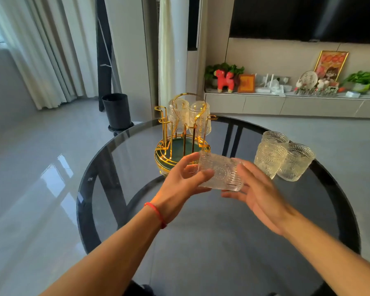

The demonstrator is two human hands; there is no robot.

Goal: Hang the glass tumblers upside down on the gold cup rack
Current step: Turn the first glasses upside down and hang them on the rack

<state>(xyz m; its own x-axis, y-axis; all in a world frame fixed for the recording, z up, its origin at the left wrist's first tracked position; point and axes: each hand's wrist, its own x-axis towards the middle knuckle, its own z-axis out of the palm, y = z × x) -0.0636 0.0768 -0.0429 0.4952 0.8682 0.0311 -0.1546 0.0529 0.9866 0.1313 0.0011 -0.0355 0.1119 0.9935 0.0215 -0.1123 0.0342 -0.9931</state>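
Tumbler (220, 174) held sideways in the air above the round glass table (222, 242), between both hands. Left hand (179, 184) gripping its left, open end, thumb across the front and fingers curled behind. Right hand (259, 195) spread open under and against the right, base end, fingers loose, more cradling than clamping. Red string (156, 213) tied round the left wrist.

Gold cup rack (184, 135) upright on the far part of the table, just beyond the held tumbler, with a green round tray at its base. 2 hung tumblers (189, 117) already upside down on its far pegs, side by side; near pegs bare.

3 waiting tumblers (284, 155) upright on the table to the right of the rack, bunched together and touching, close beyond the right hand.

Black bin (116, 111) on the floor past the table's far left edge.
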